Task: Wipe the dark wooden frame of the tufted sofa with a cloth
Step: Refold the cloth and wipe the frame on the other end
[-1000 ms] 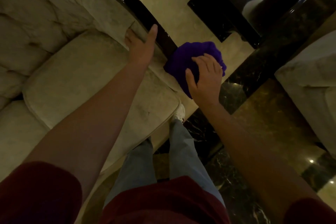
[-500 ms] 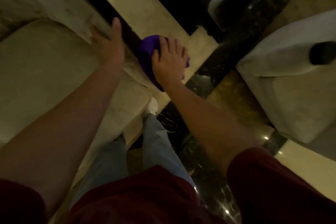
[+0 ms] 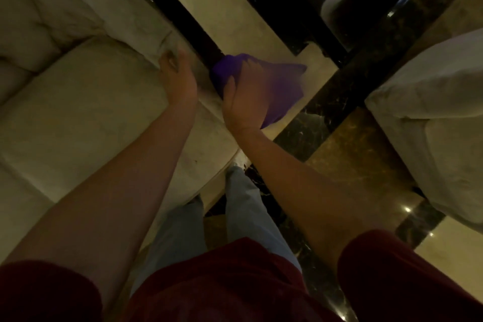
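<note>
A purple cloth [image 3: 282, 89] lies under my right hand [image 3: 245, 97], pressed against the lower end of the sofa's dark wooden frame [image 3: 183, 17]. That glossy black rail runs diagonally from the top left down to the cloth. My left hand [image 3: 177, 76] rests on the cream tufted sofa [image 3: 78, 102] where the padded arm meets the seat cushion, just left of the rail; its fingers are blurred and curl over the fabric edge. The frame's end is hidden under the cloth.
Polished marble floor [image 3: 352, 144] with dark and tan bands lies to the right. A second cream upholstered seat [image 3: 431, 112] stands at the right edge. Black furniture [image 3: 292, 23] stands beyond the rail. My legs in light jeans [image 3: 243, 206] are beside the sofa corner.
My right hand with the cloth slid along the frame's end, and the cloth now spreads out further right. My left hand shifted slightly on the sofa arm. The camera view swung.
</note>
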The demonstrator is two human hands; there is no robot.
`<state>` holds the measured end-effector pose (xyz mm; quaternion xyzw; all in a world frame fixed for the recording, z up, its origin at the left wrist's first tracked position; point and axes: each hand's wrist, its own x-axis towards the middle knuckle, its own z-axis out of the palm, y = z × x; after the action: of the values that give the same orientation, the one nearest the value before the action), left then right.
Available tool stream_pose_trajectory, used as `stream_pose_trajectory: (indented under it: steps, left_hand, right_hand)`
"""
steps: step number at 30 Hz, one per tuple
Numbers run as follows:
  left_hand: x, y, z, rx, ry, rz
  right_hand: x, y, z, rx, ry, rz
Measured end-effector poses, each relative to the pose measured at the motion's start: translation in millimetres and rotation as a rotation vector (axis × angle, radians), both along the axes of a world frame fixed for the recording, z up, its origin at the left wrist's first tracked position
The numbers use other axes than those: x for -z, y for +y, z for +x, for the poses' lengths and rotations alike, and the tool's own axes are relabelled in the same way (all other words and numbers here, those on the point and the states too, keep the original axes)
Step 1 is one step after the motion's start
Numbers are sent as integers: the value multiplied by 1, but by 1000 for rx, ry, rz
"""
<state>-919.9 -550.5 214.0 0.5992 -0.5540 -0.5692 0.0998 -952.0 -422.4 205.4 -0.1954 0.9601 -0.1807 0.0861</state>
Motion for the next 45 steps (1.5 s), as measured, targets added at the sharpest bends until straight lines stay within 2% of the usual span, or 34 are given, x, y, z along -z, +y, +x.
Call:
stream_pose_trajectory:
  steps: [5, 7, 12, 18, 23, 28, 34, 42, 45]
  left_hand:
    - [8, -47, 19, -64, -32, 274]
    - [11, -59, 19, -24, -27, 312]
    - [13, -103, 11, 28, -33, 221]
    - [8, -114, -4, 134, -140, 387]
    - [13, -125, 8, 116, -41, 373]
    - [13, -148, 15, -86, 76, 285]
    - [9, -195, 1, 15, 38, 39]
    - [16, -210, 14, 56, 57, 248]
    - [13, -229, 14, -15, 48, 181]
  right_hand:
    - [-4, -46, -1, 173, -39, -180]
    - [-3, -50, -4, 151, -32, -165]
    - [-8, -67, -15, 61, 33, -152]
    - [-21, -105, -32, -102, 100, -70]
    - [-31, -146, -42, -179, 169, 39]
    - [-39, -177, -53, -263, 224, 120]
    - [-42, -206, -59, -295, 239, 140]
    - [-44, -253, -66, -337, 259, 183]
    - [-44, -265, -67, -351, 279, 205]
